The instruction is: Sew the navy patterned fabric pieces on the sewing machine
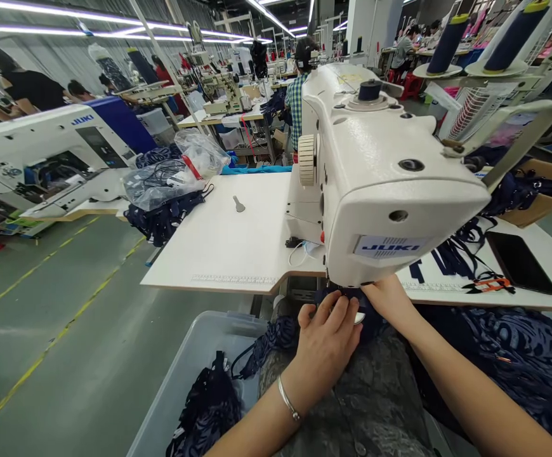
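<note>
A white JUKI sewing machine (400,184) stands in front of me, its head leaning over my hands. Dark navy fabric (374,327) lies beneath the needle area, mostly covered by my hands. My left hand (326,339), with a silver bangle at the wrist, has its bent fingers closed on this fabric just left of the needle. A small white shiny edge shows beside its fingertips; I cannot make out what it is. My right hand (387,301) reaches under the machine head from the right, at the fabric's far side. Its fingertips are hidden there.
A translucent plastic bin (176,381) with navy patterned garments (209,406) sits at lower left. On the white tabletop (228,235) lies a small metal piece (238,204). Orange thread snips (490,284), navy straps and a black phone (521,260) lie right. Other people work beyond.
</note>
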Motion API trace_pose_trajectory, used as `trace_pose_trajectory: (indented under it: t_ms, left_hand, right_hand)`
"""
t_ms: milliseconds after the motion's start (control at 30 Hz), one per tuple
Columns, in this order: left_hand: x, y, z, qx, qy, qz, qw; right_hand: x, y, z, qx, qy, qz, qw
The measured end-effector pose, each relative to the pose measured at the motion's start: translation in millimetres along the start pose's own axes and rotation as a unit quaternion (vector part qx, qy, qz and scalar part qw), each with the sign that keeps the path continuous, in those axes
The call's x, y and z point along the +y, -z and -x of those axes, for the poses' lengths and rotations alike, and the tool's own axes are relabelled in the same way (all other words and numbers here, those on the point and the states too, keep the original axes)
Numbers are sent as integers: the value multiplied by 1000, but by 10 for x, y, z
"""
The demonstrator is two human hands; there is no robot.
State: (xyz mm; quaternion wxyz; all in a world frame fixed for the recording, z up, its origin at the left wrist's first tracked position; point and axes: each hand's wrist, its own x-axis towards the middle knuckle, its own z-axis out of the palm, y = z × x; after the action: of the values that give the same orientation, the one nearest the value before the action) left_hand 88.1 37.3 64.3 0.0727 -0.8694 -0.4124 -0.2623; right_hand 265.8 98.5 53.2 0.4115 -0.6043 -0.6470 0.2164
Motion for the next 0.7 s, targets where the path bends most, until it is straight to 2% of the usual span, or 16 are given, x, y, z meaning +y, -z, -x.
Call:
trace_pose_trajectory:
  t_ms: [333, 533, 700]
  left_hand:
    - [15, 10, -58, 3, 15, 16, 1000]
    - [17, 19, -58, -8, 16, 10, 1000]
    - [21, 5, -53, 4, 11, 4, 1000]
  right_hand:
    - [14, -19, -74, 6, 18, -11, 1000]
    - [30, -22, -71, 8, 5, -16, 1000]
    - [-13, -8, -65, 10, 15, -18, 1000]
